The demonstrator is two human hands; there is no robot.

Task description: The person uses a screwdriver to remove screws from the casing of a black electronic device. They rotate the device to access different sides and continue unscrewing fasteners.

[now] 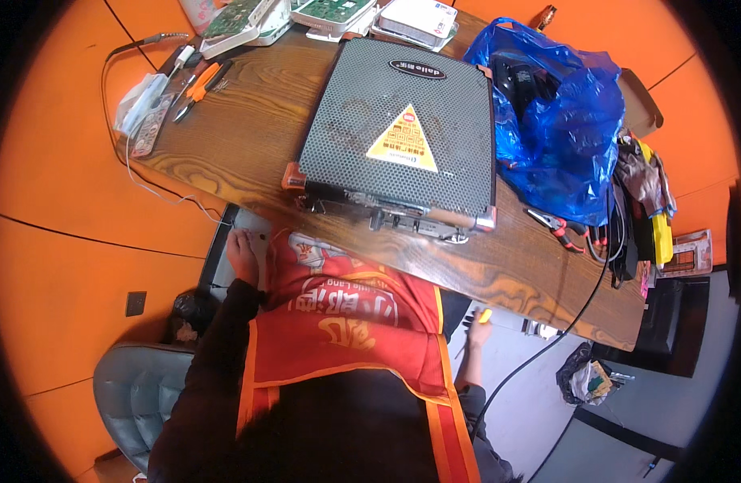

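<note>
My left hand (pixel 242 259) is low beside the left end of the wooden table (pixel 250 105), against a light grey panel (pixel 255 233). Its fingers are too small and partly hidden to tell how they are bent. Below the table's front edge, on the right, my right hand (pixel 475 332) is closed around a yellow-handled tool (pixel 485 315) that looks like a screwdriver. On the table in front of me lies a large speaker (pixel 346 121) with a dark mesh face upward, reddish corner pieces and a yellow triangular sticker. Neither hand touches it.
Orange-handled cutters (pixel 201 87) lie at the table's left. Opened devices with green circuit boards (pixel 240 18) stand at the back. A blue plastic bag (pixel 559 121) and red-black pliers (pixel 557 229) are on the right. A black cable (pixel 547 348) hangs past the right edge. A grey seat (pixel 137 390) stands left.
</note>
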